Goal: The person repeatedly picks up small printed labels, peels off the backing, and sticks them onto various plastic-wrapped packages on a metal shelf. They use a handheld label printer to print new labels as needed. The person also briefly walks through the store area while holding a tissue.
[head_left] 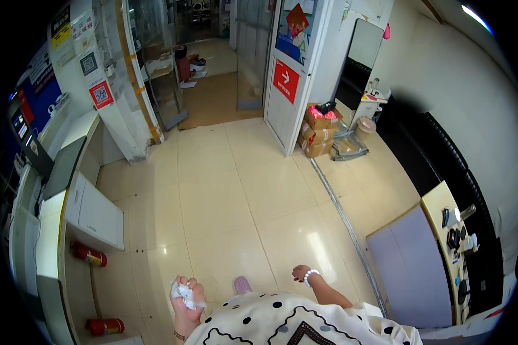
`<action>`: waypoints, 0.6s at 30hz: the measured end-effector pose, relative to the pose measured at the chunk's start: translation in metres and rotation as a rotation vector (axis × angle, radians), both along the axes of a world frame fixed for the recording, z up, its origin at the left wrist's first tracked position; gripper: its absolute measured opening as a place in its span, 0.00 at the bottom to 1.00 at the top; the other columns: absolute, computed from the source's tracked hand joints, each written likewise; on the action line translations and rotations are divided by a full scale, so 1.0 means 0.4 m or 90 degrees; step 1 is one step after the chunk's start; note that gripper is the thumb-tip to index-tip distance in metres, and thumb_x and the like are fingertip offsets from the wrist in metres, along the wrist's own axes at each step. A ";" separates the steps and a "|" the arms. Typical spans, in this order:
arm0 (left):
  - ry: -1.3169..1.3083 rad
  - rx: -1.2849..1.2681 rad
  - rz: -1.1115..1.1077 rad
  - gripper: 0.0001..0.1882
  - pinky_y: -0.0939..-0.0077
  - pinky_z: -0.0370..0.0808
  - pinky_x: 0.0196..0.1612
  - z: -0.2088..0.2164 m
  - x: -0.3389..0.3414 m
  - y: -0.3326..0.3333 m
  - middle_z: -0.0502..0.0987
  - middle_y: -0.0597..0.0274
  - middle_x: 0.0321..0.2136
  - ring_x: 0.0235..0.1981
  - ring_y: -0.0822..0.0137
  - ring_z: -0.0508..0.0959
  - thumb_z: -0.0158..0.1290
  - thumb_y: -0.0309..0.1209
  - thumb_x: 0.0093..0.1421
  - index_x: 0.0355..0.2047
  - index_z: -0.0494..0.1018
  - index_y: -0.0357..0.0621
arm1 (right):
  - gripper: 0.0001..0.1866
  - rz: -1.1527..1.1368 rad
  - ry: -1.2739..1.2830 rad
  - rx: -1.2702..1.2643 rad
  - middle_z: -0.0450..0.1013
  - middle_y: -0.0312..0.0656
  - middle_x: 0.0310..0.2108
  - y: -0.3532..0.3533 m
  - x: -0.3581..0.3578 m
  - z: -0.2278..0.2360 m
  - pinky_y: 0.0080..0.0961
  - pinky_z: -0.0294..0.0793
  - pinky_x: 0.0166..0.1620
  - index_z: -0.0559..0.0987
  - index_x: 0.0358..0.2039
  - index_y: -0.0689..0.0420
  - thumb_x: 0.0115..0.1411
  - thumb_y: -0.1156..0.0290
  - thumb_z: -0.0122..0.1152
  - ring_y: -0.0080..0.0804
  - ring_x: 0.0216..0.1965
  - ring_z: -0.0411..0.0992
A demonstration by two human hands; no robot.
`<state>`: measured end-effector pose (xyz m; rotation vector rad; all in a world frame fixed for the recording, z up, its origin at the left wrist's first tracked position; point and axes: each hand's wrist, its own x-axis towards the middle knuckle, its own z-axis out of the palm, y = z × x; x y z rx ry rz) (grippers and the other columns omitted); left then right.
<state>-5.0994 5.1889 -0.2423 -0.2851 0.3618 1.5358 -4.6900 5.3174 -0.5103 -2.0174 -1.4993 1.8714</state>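
My left hand is raised at the lower edge, its fingers closed around a crumpled white tissue. Parts of the tissue stick out between and below the fingers. On the right, my right hand hangs beside my body over the tiles, fingers loosely bent and a little apart, with nothing visible in it. A white bead bracelet circles that wrist. Between the two hands, the tip of a pinkish shoe shows below the hem of my white patterned clothing.
A long counter runs along the left, with two red fire extinguishers beneath. Ahead is a doorway with its white door swung open. Stacked cartons, a purple-fronted table and a black sofa line the right.
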 end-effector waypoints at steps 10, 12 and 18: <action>0.129 0.048 -0.196 0.18 0.79 0.58 0.15 0.106 -0.120 0.891 0.64 0.62 0.21 0.18 0.70 0.59 0.39 0.41 0.67 0.23 0.64 0.46 | 0.14 -0.303 0.010 -0.119 0.77 0.42 0.38 0.610 -0.097 -0.043 0.29 0.77 0.33 0.75 0.46 0.58 0.59 0.71 0.56 0.35 0.34 0.79; 0.083 -0.004 -0.161 0.18 0.79 0.59 0.16 0.048 -0.168 1.046 0.63 0.62 0.21 0.18 0.70 0.59 0.40 0.41 0.67 0.22 0.64 0.47 | 0.14 -0.307 -0.002 -0.181 0.77 0.41 0.36 0.738 -0.107 -0.090 0.29 0.77 0.32 0.76 0.46 0.59 0.59 0.69 0.56 0.33 0.34 0.78; 0.012 0.017 -0.019 0.17 0.79 0.59 0.16 0.015 -0.346 1.433 0.63 0.63 0.22 0.19 0.69 0.60 0.41 0.42 0.67 0.23 0.63 0.49 | 0.12 -0.249 -0.022 -0.165 0.78 0.40 0.36 1.386 -0.231 -0.114 0.32 0.77 0.33 0.77 0.43 0.54 0.57 0.69 0.59 0.34 0.35 0.78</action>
